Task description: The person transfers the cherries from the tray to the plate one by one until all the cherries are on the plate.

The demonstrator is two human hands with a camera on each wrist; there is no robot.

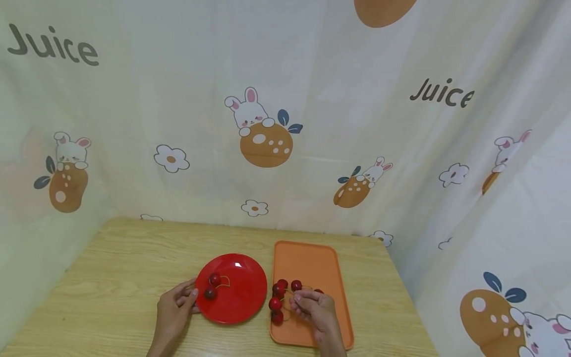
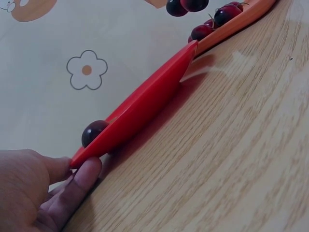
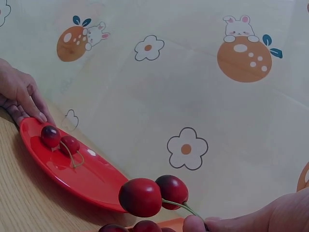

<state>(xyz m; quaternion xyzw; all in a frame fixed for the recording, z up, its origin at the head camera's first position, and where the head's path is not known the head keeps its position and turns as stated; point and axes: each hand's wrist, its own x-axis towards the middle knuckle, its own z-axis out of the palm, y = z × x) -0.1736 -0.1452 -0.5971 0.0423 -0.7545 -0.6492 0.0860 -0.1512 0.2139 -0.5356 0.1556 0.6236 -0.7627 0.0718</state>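
Note:
My left hand (image 1: 173,310) grips the left rim of a red plate (image 1: 243,297), thumb on top and fingers beneath, as the left wrist view shows. Two dark red cherries (image 3: 50,137) with joined stems lie on the plate near that hand. Over an orange tray (image 1: 308,260), my right hand (image 1: 317,312) pinches the green stem of a pair of cherries (image 3: 140,197) between thumb and finger. In the left wrist view this pair (image 2: 194,4) hangs above the other cherries (image 2: 227,15) in the tray.
The tray stands just right of the plate on a wood-grain table (image 1: 147,248). More cherries (image 1: 296,285) lie in it around the right hand, which partly hides one. A curtain (image 1: 200,114) with rabbits, oranges and flowers hangs behind the table and along its sides.

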